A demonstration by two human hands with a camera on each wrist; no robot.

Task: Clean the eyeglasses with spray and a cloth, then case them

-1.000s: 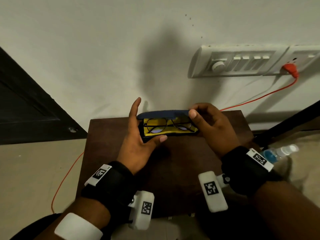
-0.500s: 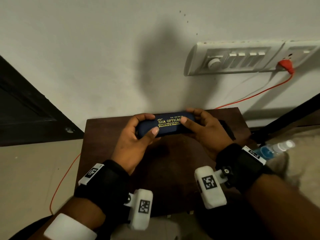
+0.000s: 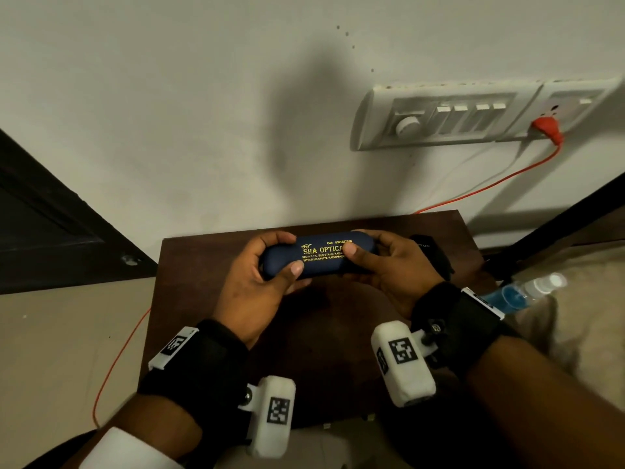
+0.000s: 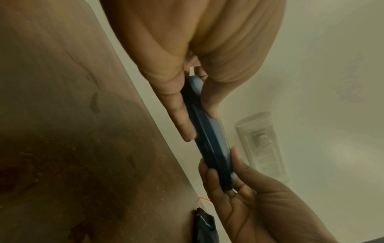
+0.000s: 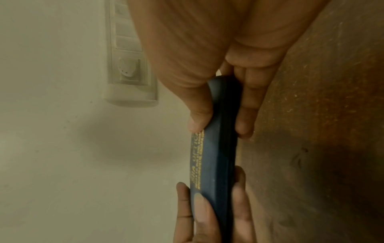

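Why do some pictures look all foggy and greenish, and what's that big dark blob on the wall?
Head view: sharp but dim; the blob is a soft shadow on the wall above the blue case, and the switchboard looks bent by the wide lens. Left wrist view: hazy, washed-out, the palm close to the camera is blurred. Right wrist view: same greenish haze, gold lettering smeared.

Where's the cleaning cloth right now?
In the head view the dark cloth lies on the table toward its far right corner, just behind the right hand.
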